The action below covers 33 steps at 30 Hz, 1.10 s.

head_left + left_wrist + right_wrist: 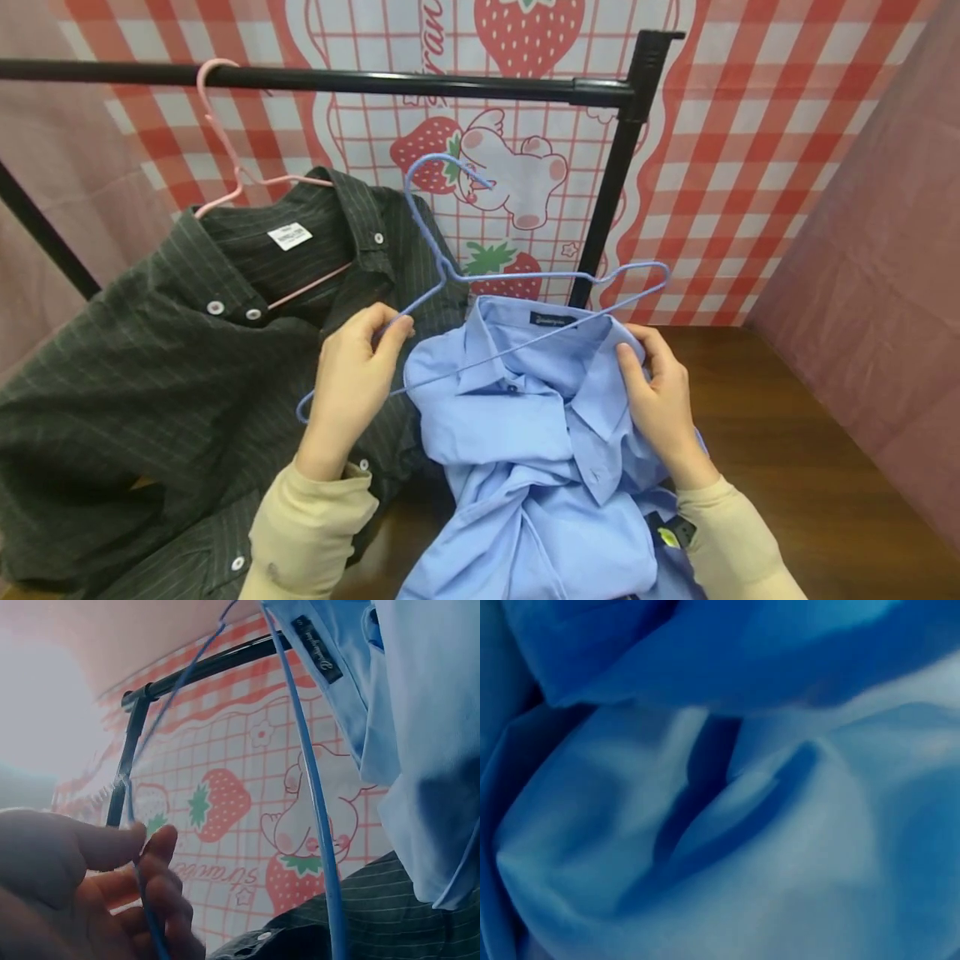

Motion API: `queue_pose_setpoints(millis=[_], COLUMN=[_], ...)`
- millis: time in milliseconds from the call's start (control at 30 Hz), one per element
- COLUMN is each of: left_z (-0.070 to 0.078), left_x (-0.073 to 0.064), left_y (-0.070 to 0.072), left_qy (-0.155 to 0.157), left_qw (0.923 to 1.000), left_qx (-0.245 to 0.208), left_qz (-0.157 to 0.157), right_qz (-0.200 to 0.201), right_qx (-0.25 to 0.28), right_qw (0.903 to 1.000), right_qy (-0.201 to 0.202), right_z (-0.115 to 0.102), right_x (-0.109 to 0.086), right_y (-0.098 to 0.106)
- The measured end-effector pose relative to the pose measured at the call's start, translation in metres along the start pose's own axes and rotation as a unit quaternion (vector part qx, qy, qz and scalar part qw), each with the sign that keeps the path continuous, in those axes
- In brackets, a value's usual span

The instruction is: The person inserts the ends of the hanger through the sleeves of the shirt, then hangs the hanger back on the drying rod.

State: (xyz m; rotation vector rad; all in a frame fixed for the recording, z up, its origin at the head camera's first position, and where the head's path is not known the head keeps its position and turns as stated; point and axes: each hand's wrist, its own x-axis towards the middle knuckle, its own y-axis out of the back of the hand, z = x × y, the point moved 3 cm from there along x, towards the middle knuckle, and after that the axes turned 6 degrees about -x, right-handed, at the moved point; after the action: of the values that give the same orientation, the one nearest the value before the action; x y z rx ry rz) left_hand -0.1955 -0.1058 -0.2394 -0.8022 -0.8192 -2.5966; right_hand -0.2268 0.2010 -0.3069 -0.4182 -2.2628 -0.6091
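Observation:
My left hand (356, 375) pinches one sloping arm of a blue clothes hanger (525, 276) between thumb and fingers. In the left wrist view the left hand (112, 885) has the thin hanger wire running past its fingertips. With its hook up, the hanger slants in front of a light blue shirt (517, 425). My right hand (663, 400) grips the shirt's collar at its right side, thumb in front. The collar stands spread, a dark label (552, 320) inside it. Blue folds of the shirt (780, 847) fill the right wrist view, hiding the right hand there.
A dark striped shirt (187, 375) hangs at the left on a pink hanger (221, 125), hooked over a black rail (420, 83). The rail's upright post (611, 192) stands behind the blue shirt. Below lies a brown wooden table (810, 425). A checked strawberry cloth (787, 150) covers the back.

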Motion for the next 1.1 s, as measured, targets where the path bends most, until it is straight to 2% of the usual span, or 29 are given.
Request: queue_pose_setpoints(millis=[233, 400, 567, 667, 767, 833, 900, 1100], left_z=[0.006, 0.012, 0.016, 0.016, 0.015, 0.013, 0.012, 0.012], left_x=[0.008, 0.012, 0.015, 0.017, 0.020, 0.023, 0.027, 0.039], left_y=[-0.008, -0.008, -0.005, -0.004, -0.003, -0.002, -0.002, 0.002], left_qy=[-0.025, -0.018, 0.017, 0.029, 0.028, 0.021, 0.010, -0.011], left_qw=[0.9975, 0.9974, 0.9998, 0.9983, 0.9943, 0.9915, 0.9902, 0.9866], left_qx=[-0.053, -0.047, 0.006, 0.036, 0.046, 0.042, 0.030, -0.055], left_qz=[-0.039, -0.051, -0.010, 0.036, 0.092, 0.121, 0.136, 0.153], right_qz=[-0.004, -0.016, -0.026, -0.025, -0.025, -0.025, -0.024, -0.022], right_qx=[0.017, 0.033, 0.028, 0.026, 0.027, 0.028, 0.029, 0.027], right_qw=[0.9997, 0.9987, 0.9980, 0.9979, 0.9978, 0.9978, 0.9978, 0.9980], right_qy=[0.019, 0.034, 0.050, 0.053, 0.055, 0.054, 0.054, 0.052], right_z=[-0.006, -0.014, -0.019, -0.022, -0.031, -0.040, -0.044, -0.020], right_x=[-0.001, -0.002, -0.003, -0.003, -0.003, -0.003, -0.003, -0.003], right_y=[0.000, 0.000, 0.000, 0.000, 0.001, 0.003, 0.003, -0.001])
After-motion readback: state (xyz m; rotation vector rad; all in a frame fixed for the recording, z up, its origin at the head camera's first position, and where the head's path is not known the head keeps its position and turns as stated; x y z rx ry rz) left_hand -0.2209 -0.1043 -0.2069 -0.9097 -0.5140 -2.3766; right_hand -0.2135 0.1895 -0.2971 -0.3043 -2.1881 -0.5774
